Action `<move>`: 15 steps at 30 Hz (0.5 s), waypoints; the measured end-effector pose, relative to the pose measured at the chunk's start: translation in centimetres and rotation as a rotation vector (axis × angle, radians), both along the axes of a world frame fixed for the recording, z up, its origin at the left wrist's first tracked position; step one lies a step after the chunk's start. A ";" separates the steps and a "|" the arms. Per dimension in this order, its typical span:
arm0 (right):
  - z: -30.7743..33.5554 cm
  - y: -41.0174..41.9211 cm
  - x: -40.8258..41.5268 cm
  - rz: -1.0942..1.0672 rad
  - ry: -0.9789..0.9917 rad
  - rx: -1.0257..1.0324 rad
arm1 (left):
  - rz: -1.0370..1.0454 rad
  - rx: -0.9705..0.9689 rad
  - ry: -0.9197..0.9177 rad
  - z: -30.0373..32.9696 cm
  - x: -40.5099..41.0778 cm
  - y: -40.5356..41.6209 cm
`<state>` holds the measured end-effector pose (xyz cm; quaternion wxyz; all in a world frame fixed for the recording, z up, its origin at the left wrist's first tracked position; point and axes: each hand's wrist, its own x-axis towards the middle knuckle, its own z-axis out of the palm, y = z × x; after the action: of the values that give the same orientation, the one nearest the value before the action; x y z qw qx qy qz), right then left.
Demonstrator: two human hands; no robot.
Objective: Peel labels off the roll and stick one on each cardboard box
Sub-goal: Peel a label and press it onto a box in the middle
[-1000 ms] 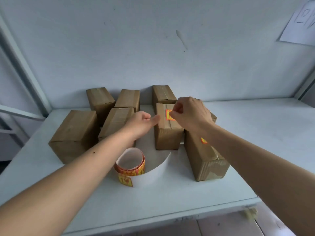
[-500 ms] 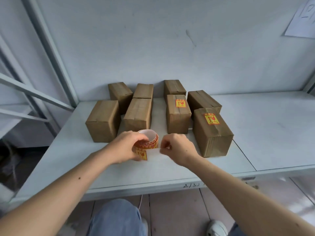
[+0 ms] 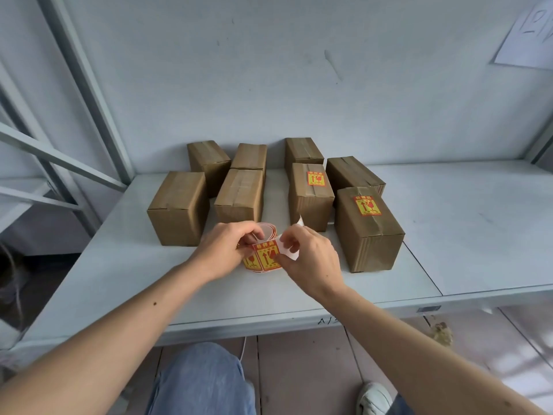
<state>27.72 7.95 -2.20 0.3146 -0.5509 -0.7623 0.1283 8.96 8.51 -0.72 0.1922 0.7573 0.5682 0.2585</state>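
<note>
From the head view: seven brown cardboard boxes standing on a pale shelf board [image 3: 466, 235] against the wall, sealed with brown tape. Back row of four: back-left box [image 3: 208, 163], back-middle box [image 3: 250, 155], back-right box [image 3: 302, 151], and far-right box [image 3: 353, 173]. Front row of three: front-left box [image 3: 176, 208], bare on top; front-middle box [image 3: 239, 194], also bare; front-right box [image 3: 369, 232], bearing a yellow-and-red sticker [image 3: 366, 205] on its top face. Between front-middle and front-right, slightly further back, a labelled box [image 3: 311, 196] with its own fragile sticker [image 3: 315, 178] near the far end of the top. Just in front of the boxes, both hands together over the label roll [image 3: 263, 256], held just above the shelf board. Left hand [image 3: 223, 251] curled round the roll from the left side, fingers hooked over its rim. Right hand [image 3: 311, 259] pinching the white backing strip [image 3: 288, 250] at the roll's right side, thumb and fingertips closed on it, strip's loose end curling up behind the fingers. Yellow labels with red arrows facing up between the two hands. Below the shelf edge, blue jeans [image 3: 200, 381] and a white shoe [image 3: 374, 398] over a tiled floor. Sheet of paper [image 3: 529, 34] fixed on the wall at upper right.
</note>
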 end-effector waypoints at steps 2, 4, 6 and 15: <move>-0.4 0.2 -0.2 -0.019 0.065 -0.033 | 0.006 0.003 -0.020 -0.2 0.1 0.0; -0.7 0.5 -0.3 -0.024 0.094 -0.049 | 0.000 0.001 -0.035 -0.2 0.2 0.1; -0.8 0.7 -0.4 -0.029 0.103 -0.057 | -0.006 0.003 -0.039 -0.2 0.3 0.1; -1.0 1.3 -0.5 -0.038 0.153 -0.091 | -0.024 0.007 -0.046 0.0 0.8 0.1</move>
<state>27.27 9.29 -3.22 0.3490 -0.5674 -0.7189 0.1985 9.74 8.63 -0.71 0.2055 0.7586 0.5536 0.2754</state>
